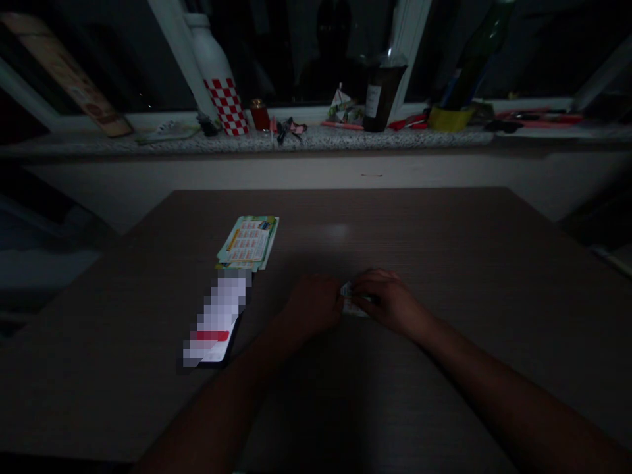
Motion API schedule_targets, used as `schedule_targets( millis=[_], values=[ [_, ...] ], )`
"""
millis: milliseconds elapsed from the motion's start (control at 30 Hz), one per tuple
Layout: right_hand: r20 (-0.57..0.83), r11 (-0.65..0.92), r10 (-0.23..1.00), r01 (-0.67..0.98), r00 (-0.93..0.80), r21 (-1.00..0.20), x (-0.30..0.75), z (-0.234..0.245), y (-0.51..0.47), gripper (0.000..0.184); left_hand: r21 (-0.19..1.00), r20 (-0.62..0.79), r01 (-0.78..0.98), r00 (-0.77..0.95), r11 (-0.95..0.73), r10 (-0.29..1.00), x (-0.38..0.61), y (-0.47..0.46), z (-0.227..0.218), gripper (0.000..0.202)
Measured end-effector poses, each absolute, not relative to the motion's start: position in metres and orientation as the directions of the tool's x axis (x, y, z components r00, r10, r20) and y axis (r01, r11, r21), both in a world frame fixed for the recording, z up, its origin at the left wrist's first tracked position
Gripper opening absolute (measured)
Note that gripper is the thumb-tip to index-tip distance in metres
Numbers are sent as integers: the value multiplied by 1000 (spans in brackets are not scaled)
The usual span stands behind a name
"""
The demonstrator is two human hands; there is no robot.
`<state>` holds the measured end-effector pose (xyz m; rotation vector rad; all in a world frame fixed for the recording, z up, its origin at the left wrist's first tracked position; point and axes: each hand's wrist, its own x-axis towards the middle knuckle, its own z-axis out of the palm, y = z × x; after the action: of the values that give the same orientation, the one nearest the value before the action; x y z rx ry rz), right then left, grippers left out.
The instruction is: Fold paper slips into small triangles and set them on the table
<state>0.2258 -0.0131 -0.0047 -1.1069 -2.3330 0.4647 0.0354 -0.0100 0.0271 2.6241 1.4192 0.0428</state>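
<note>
Low over the wooden table [474, 263], a small folded-looking printed paper [351, 307] lies between my two hands, mostly covered by fingers. My right hand [388, 297] pinches its right and upper part with bent fingers. At the paper's left edge is my left hand [316, 303], its fingers curled and closed on it; the dim light hides their tips. To the left lies a stack of printed paper sheets [249, 240], green and yellow with rows of small print. Just below the stack rests a phone [213, 353] with its screen lit, much of it blurred out.
Behind the table, a granite windowsill [316, 139] holds a white bottle with red checks [224, 99], a small red jar [259, 115], a dark plastic cup [380, 99], a green bottle [481, 52] in a yellow holder [450, 118], and a tall beige cylinder [74, 79].
</note>
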Motion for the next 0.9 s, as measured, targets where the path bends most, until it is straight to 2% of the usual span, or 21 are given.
schedule_targets(
  millis=[567, 900],
  values=[
    [317, 570, 821, 662, -474, -487, 219, -4, -16, 14, 157, -59, 841, 532, -518, 845, 37, -11, 29, 27],
    [299, 586, 807, 630, -509, -510, 225, -5, -11, 15, 148, -45, 839, 535, -524, 844, 35, -10, 26, 25]
  ],
)
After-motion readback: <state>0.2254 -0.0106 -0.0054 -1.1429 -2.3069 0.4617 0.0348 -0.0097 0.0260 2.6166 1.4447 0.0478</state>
